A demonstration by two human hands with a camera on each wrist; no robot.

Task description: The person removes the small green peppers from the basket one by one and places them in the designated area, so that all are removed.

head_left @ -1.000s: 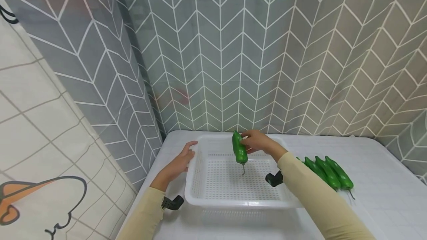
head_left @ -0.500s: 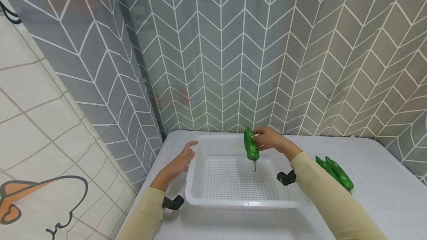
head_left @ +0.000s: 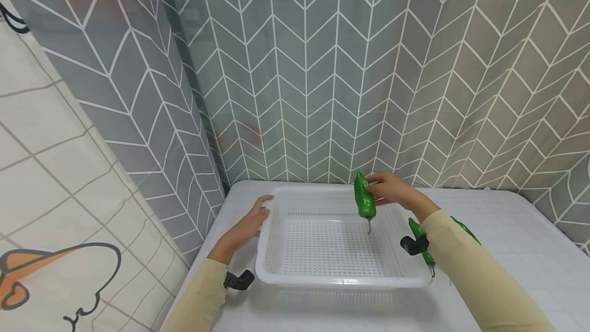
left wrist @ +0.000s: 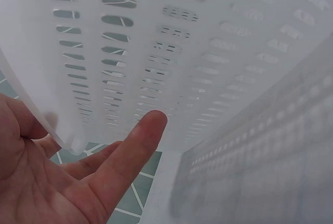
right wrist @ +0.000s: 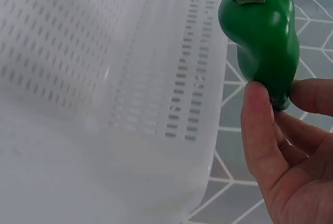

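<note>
A white perforated plastic basket (head_left: 341, 283) stands on the table. My left hand (head_left: 247, 225) grips its left rim; in the left wrist view one digit of that hand (left wrist: 119, 166) lies along the outer side wall while others reach past the rim. My right hand (head_left: 389, 189) pinches a long green pepper (head_left: 365, 198) near its tip, stem hanging down, over the basket's back right part. The right wrist view shows the pepper (right wrist: 265, 31) between thumb and fingers, beside the basket wall (right wrist: 171, 78).
Right of the basket a green pepper (head_left: 428, 256) lies on the white tablecloth (head_left: 521, 250), partly behind the right wrist camera (head_left: 415, 245). Past the right sleeve (head_left: 479, 275) a bit of green pepper (head_left: 465, 229) shows. A grey patterned curtain (head_left: 295, 91) hangs behind the table.
My right hand has moved to the right with the pepper, from over the basket's middle to its back right. The forearm now covers different parts of the peppers on the table. The left hand stays put.
</note>
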